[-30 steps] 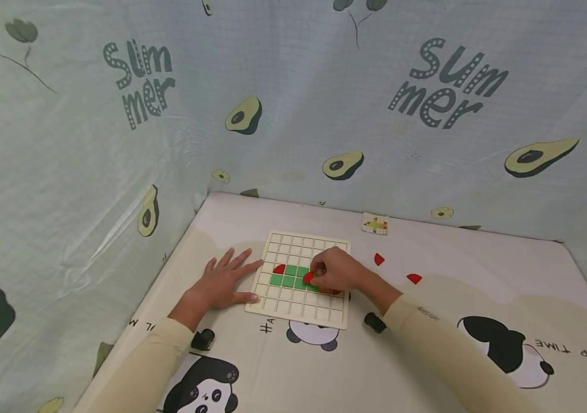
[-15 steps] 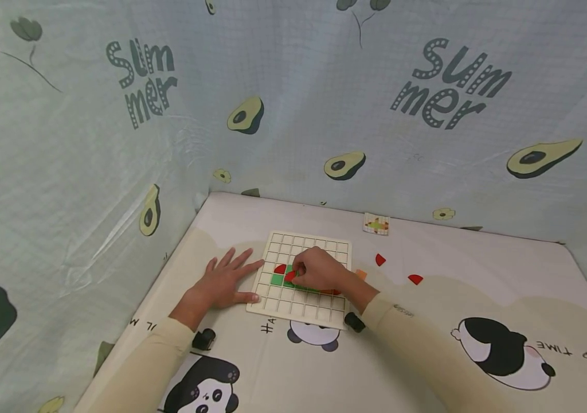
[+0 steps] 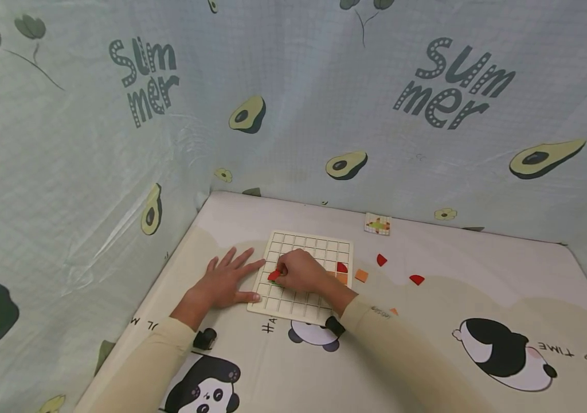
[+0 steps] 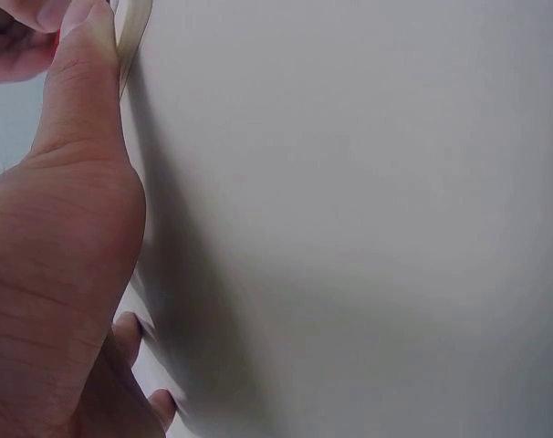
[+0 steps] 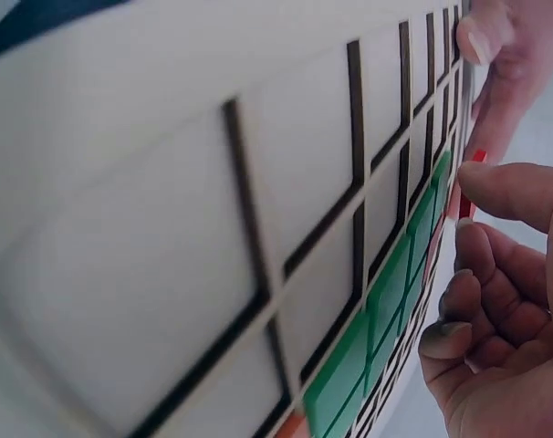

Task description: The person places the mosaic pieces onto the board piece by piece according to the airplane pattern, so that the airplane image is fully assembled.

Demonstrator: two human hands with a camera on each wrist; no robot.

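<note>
My right hand (image 3: 304,272) pinches a red quarter-circle tile (image 3: 274,276) between thumb and forefinger, over the left part of the white grid board (image 3: 285,308). The right wrist view shows green square tiles (image 5: 336,374) set in the board's cells; in the head view my right hand mostly hides them. Fingers spread, my left hand (image 3: 223,280) lies at the board's left edge, thumb and fingertips touching it. Towards the board's right side sit another red tile (image 3: 342,267) and orange tiles (image 3: 341,278), partly covered by my right wrist.
Right of the board lie a loose orange square (image 3: 361,275), two red quarter-circle tiles, one nearer (image 3: 382,260) and one farther right (image 3: 417,279), and an orange piece (image 3: 394,311) by my sleeve. A small pattern card (image 3: 378,224) rests near the back curtain (image 3: 293,143).
My right hand has moved left across the board with the red tile, uncovering tiles on the board's right side and loose orange pieces. My left hand has stayed in place.
</note>
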